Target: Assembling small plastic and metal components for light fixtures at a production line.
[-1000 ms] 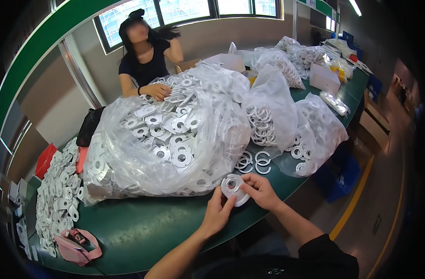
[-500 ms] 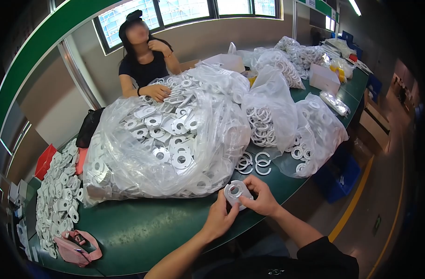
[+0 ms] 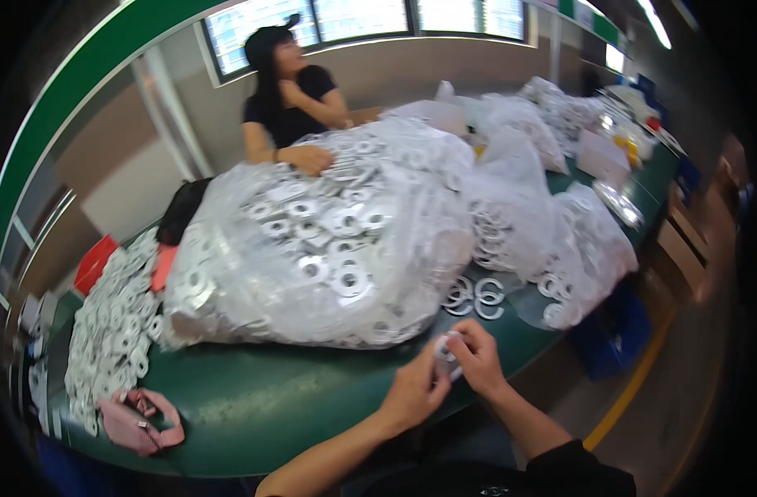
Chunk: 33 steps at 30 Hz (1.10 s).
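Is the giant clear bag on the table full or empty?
Full. The big clear bag on the green table bulges high, packed with white ring-shaped parts showing through the plastic.

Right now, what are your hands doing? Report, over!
Left hand and right hand both pinching one small white ring part. Held above green table edge. Big clear bag of white rings close ahead, not touching.

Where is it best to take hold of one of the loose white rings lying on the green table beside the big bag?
Probably by the outer rim of a white ring, coming from the near table edge. It lies flat and open-centred, clear of the big bag, so fingers can likely pinch rim and inner hole.
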Available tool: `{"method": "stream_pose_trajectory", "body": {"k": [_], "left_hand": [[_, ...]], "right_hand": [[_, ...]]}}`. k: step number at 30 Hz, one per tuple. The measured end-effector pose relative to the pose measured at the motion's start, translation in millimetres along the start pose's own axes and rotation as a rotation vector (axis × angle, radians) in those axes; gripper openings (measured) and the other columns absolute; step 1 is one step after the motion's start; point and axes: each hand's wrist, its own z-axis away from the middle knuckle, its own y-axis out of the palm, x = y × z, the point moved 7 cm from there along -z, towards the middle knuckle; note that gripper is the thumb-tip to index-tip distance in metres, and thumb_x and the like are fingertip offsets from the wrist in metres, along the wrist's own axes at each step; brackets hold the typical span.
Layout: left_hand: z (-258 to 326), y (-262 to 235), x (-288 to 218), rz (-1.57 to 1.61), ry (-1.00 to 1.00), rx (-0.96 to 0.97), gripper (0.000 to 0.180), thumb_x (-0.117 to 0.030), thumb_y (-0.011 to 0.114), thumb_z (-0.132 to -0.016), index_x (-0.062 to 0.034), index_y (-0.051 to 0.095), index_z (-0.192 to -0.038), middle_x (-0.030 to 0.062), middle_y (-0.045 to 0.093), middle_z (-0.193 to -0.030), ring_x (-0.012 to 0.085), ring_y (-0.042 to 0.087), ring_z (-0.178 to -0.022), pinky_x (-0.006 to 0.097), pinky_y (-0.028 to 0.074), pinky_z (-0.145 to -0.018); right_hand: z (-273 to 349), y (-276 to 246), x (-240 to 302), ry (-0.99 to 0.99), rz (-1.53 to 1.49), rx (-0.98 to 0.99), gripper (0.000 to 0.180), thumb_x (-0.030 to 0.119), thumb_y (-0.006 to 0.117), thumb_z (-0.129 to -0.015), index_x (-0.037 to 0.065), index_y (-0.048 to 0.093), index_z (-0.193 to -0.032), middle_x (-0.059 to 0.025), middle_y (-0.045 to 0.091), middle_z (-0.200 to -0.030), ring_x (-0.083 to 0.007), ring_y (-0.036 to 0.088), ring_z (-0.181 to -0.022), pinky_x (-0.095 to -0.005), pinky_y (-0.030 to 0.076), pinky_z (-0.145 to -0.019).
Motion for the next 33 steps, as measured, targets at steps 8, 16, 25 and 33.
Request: {"method": "stream_pose_trajectory", "body": {"k": [8,16,25,33], "left_hand": [[-6.5,5.0,6.7,0.267,0.036,0.044,0.052,-0.021,0.052,-0.086,-0.0019,0.034,-0.13,0.0216,0.057,-0.105,0.0279,0.06,-0.091,0.035,0.045,-0.078],[3.0,-22.8,-2.6,0.172,0.023,-0.048,0.028,-0.015,0.056,-0.084,0.0012,0.051,-0.107,0.0172,0.059,-0.083,0.0246,0.057,-0.071,0.034,0.045,-0.067],[84.9,-207.6,-24.4,-0.113,-0.045,-0.405,0.019,-0.011,0.062,-0.08,-0.0009,0.063,-0.096,0.006,0.064,-0.081,0.0096,0.058,-0.069,0.025,0.048,-0.062],[244.6,-538.3,58.3,0.501,0.002,-1.437,0.077,-0.047,0.057,-0.084,0.0014,0.026,-0.135,0.0177,0.038,-0.131,0.0284,0.045,-0.114,0.037,0.039,-0.095]], "right_hand": [[8.2,-1.3,14.0,-0.001,0.017,0.077,0.036,0.0,0.064,-0.072,-0.002,0.051,-0.105,-0.0045,0.058,-0.089,-0.0099,0.056,-0.08,-0.0224,0.044,-0.073],[0.8,-12.1,-13.1,-0.153,0.091,0.099,0.021,0.007,0.045,-0.092,-0.005,0.057,-0.105,-0.0042,0.059,-0.088,-0.008,0.054,-0.077,-0.0208,0.042,-0.069],[3.3,-7.4,-7.4,-0.052,0.139,0.083,0.013,0.006,0.05,-0.089,-0.003,0.059,-0.093,-0.0032,0.057,-0.069,-0.0067,0.051,-0.063,-0.0192,0.038,-0.057],[6.9,0.7,-9.5,-0.077,0.201,0.119,0.011,0.004,0.052,-0.087,-0.003,0.06,-0.091,-0.0041,0.058,-0.07,-0.0078,0.053,-0.063,-0.0193,0.039,-0.059]]}}
